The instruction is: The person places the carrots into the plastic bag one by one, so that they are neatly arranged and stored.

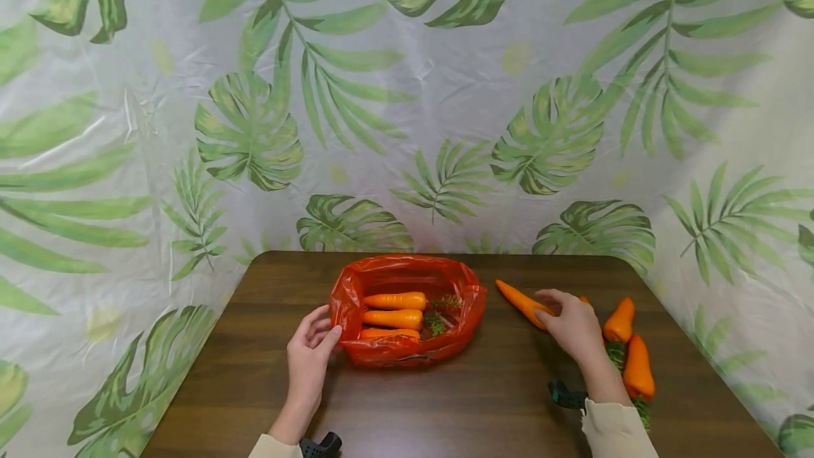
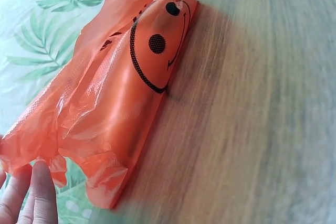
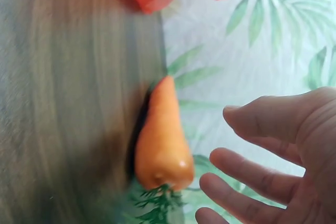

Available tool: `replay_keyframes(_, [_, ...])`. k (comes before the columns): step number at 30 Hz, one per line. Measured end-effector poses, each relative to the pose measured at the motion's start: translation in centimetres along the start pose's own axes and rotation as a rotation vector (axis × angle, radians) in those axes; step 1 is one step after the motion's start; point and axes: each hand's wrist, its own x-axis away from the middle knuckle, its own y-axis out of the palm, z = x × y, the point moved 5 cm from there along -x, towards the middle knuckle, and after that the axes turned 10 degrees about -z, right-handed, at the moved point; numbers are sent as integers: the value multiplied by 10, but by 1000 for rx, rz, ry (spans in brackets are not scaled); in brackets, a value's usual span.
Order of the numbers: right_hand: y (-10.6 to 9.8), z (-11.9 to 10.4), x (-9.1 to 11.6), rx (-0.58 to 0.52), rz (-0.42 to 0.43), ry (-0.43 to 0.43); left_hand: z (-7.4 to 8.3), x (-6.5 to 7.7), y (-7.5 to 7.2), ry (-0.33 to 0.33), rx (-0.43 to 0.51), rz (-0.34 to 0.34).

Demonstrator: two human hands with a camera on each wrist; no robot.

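A red plastic bag (image 1: pixel 473 324) stands with its mouth spread on the table, and its side carries a printed black smiley face in the left wrist view. Three orange carrots (image 1: pixel 394 300) lie side by side inside, their green tops (image 1: pixel 437 324) pointing right. My left hand (image 1: pixel 309 348) pinches the bag's left edge between thumb and fingers. Right of the bag lies a single carrot (image 1: pixel 518 300), tip toward the back left. Over its thick end hovers my right hand (image 1: pixel 572 324), fingers spread and apart from the carrot (image 3: pixel 164 145) in the right wrist view.
More carrots with green tops lie at the right: one (image 1: pixel 620 321) beyond my right hand and another (image 1: pixel 639 367) nearer the table's right edge. An orange tip shows behind the hand. The brown wooden table (image 1: pixel 445 408) ends at a leaf-patterned curtain (image 1: pixel 420 112).
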Motion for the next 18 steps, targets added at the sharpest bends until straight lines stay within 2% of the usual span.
replay_keyframes(10, [14, 23, -3, 56, 17, 57, -4, -1, -1, -5, 3, 7])
replay_keyframes(18, [23, 33, -7, 47, 85, 44, -3, -1, 0, -8, 5, 9])
